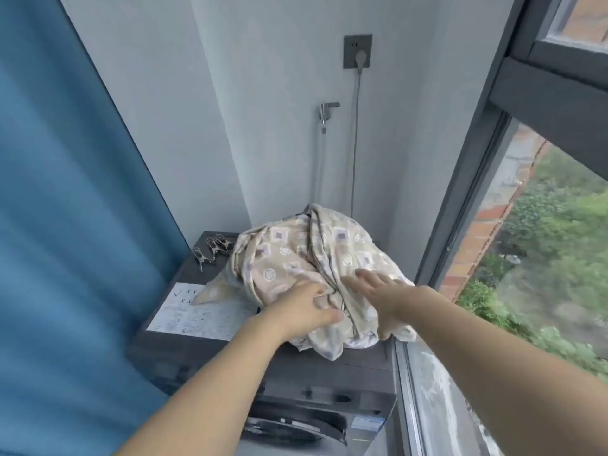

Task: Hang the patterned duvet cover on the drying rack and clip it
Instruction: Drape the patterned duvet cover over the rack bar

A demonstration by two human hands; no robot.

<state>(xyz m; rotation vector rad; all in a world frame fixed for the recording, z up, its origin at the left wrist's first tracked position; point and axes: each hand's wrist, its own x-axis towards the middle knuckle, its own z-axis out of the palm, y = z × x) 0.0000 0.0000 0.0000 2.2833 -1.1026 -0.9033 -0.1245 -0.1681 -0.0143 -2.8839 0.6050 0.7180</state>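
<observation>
Where the blue curtain fills the left side of the view, a dark grey washing machine stands against it in the corner of pale walls, and its flat top carries everything. Near the top's back left corner lie 3 metal clips in a loose cluster, apart from the cloth. Toward the front left corner 1 white printed sheet lies flat, its right part running under the fabric. 1 patterned duvet cover, beige with circles and purple squares, sits in a crumpled heap over the middle and right of the top, a fold hanging just over the front edge. 2 bare hands are on the heap. The left hand lies on the heap's near left side, fingers bent into a bunched fold, gripping the cloth. The right hand rests on the heap's right side with fingers spread and nearly straight, flat on the fabric, grasping nothing. On the back wall above the heap 1 grey socket holds 1 plug, whose cable drops straight down behind the cover; just left of it 1 metal tap feeds 1 hose that also runs down behind the cloth. At the right a dark-framed window runs beside the machine's right edge, with brick and greenery outside. The machine's round door shows on its front, below the arms.
</observation>
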